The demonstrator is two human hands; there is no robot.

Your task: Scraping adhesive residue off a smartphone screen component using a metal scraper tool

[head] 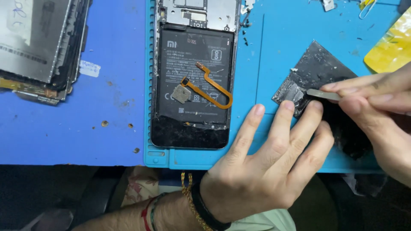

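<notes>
Your left hand (265,167) lies flat, fingers (284,117) spread wide, pinning the black back cover (319,70) to the blue mat (257,55) on the desk, right of the opened phone (192,77). Your right hand (376,107) has its fingers pinched narrow on a thin metal blade (323,95), its tip lying on the cover's grey patch. This looks like scraping off residue; the next stroke wants a shallow blade and firm hold-down.

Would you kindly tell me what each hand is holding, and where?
The right hand pinches a thin metal tool at its rear end. The left hand presses fingertips on the black panel, gripping nothing.
</notes>
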